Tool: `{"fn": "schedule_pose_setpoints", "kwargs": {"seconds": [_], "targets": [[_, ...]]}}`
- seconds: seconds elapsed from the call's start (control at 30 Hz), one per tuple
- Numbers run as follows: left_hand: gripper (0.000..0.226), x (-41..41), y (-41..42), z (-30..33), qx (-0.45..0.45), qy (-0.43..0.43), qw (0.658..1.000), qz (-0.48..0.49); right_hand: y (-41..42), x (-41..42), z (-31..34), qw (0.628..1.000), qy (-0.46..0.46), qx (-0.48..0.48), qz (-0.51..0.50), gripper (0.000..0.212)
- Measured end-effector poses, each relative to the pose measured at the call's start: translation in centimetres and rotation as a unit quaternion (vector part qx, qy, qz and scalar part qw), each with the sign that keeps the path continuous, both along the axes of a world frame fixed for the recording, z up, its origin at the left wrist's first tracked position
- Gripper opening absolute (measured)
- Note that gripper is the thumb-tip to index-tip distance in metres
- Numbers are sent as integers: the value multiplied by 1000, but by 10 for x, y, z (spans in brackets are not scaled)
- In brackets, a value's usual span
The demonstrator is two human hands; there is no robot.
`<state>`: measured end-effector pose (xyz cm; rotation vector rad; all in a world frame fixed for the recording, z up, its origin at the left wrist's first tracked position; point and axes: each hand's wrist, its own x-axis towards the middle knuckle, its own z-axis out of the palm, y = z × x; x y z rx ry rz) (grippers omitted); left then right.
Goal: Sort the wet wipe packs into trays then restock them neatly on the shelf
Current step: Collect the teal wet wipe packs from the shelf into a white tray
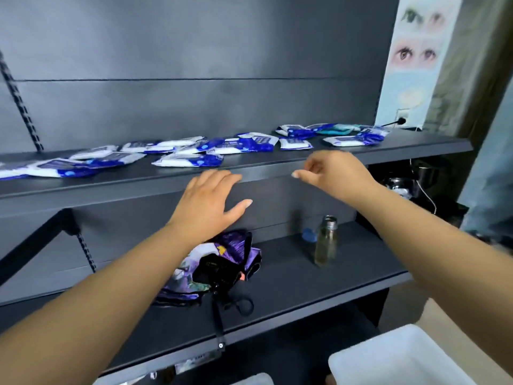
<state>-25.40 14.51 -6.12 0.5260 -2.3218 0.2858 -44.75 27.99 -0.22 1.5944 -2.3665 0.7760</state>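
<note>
Blue-and-white soft plastic wet wipe packs (191,159) lie scattered along the dark metal upper shelf (277,169); left hand (206,202) fingers spread, right hand (330,170) loosely curled, both empty below shelf edge. Packs likely light, squishy, slick; grip flat across the middle

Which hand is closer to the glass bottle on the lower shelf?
Right. The right hand hovers by the upper shelf edge, almost straight above the glass bottle. The left hand is above the purple bag, well off to the bottle's left.
</note>
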Motion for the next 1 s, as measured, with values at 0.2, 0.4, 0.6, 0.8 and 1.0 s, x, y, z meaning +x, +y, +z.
{"fn": "schedule_pose_setpoints", "kwargs": {"seconds": [0.2,0.4,0.6,0.8,1.0], "targets": [[65,-75,11,27,16,-17,1000,-17,1,-67,8,1000,-6,-13,3,25],[54,-177,3,47,3,-20,999,-41,-22,-181,6,999,-35,-29,-10,27],[68,-292,-29,83,34,-45,998,-23,-62,-307,17,998,-50,-16,-38,30],[74,-362,-70,82,51,-82,995,-37,-131,-385,36,995,-87,-37,-32,49],[80,-394,-102,82,91,-154,984,-8,-210,-430,41,984,-178,14,5,67]]}}
